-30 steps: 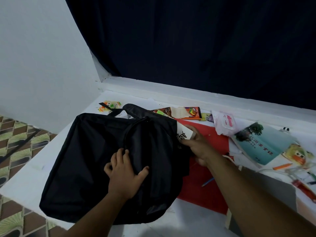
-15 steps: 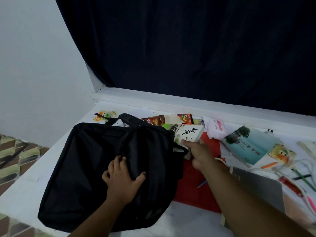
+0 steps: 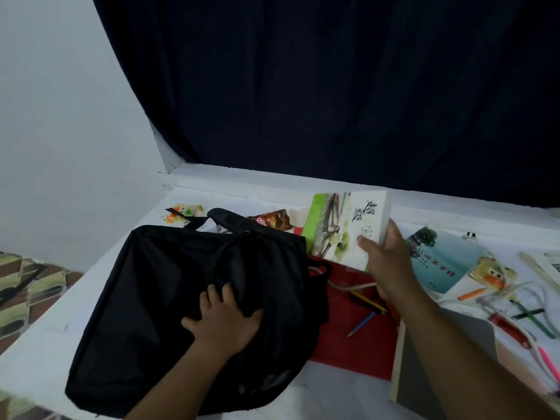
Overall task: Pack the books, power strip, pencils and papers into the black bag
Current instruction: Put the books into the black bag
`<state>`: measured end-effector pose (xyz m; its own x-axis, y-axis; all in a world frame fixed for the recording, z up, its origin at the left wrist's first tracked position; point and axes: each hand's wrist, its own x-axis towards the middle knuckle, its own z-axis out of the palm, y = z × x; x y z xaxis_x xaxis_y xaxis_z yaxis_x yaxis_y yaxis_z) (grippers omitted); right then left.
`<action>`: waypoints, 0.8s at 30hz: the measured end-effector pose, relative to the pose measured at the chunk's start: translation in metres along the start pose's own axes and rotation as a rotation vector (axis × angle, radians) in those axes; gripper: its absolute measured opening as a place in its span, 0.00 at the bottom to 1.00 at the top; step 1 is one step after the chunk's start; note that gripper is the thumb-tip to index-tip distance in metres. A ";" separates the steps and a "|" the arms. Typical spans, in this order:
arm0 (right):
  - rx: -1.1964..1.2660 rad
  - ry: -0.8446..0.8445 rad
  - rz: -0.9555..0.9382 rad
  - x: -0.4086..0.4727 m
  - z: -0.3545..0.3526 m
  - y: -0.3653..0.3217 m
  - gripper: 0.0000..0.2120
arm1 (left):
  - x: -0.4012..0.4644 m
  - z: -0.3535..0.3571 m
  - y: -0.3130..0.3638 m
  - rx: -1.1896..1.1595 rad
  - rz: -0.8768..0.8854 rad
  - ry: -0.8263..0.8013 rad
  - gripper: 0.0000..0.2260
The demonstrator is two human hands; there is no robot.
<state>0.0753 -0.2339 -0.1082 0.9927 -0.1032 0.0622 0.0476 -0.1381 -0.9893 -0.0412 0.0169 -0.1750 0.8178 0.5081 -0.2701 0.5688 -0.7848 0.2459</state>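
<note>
The black bag (image 3: 157,301) lies flat on the white table. My left hand (image 3: 224,321) presses on top of it, fingers spread over its fabric. My right hand (image 3: 386,262) grips a thick white book (image 3: 363,225) with black brush characters, raised and tilted just right of the bag's top edge. A teal book (image 3: 439,259) lies further right. A red paper sheet (image 3: 351,344) lies beside the bag with a blue pencil (image 3: 360,324) and a yellow pencil (image 3: 366,301) on it. A white cable (image 3: 345,287) crosses the red sheet.
Snack wrappers (image 3: 272,219) and a candy packet (image 3: 183,212) lie behind the bag. A grey board (image 3: 424,374) sits under my right forearm. An orange pencil (image 3: 471,294), green pencils (image 3: 533,318) and a pink pen (image 3: 550,363) lie at the far right. A dark curtain hangs behind.
My right hand has lifted the white book up and to the right, away from the bag's edge. The left hand stays on the bag.
</note>
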 end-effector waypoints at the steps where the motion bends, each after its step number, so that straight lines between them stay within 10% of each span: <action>1: -0.047 0.031 -0.061 -0.005 -0.001 -0.010 0.18 | 0.000 0.000 0.004 0.011 -0.028 -0.043 0.48; 4: -0.091 0.099 -0.228 -0.020 -0.001 -0.035 0.18 | -0.006 0.004 0.012 0.062 -0.030 -0.046 0.49; 9: 0.120 0.022 -0.158 -0.033 0.003 -0.048 0.15 | -0.004 -0.025 -0.001 -0.333 0.031 0.063 0.18; 15: 0.298 -0.309 0.154 -0.053 0.031 -0.037 0.18 | -0.024 -0.092 -0.036 -1.204 -0.046 0.006 0.15; 24: 0.339 -0.610 0.340 -0.066 0.085 -0.041 0.16 | -0.057 -0.121 -0.060 -1.291 0.048 0.024 0.19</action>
<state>0.0174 -0.1374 -0.0831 0.8394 0.4885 -0.2383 -0.3366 0.1231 -0.9335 -0.1112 0.0783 -0.0615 0.8332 0.5060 -0.2229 0.2000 0.1000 0.9747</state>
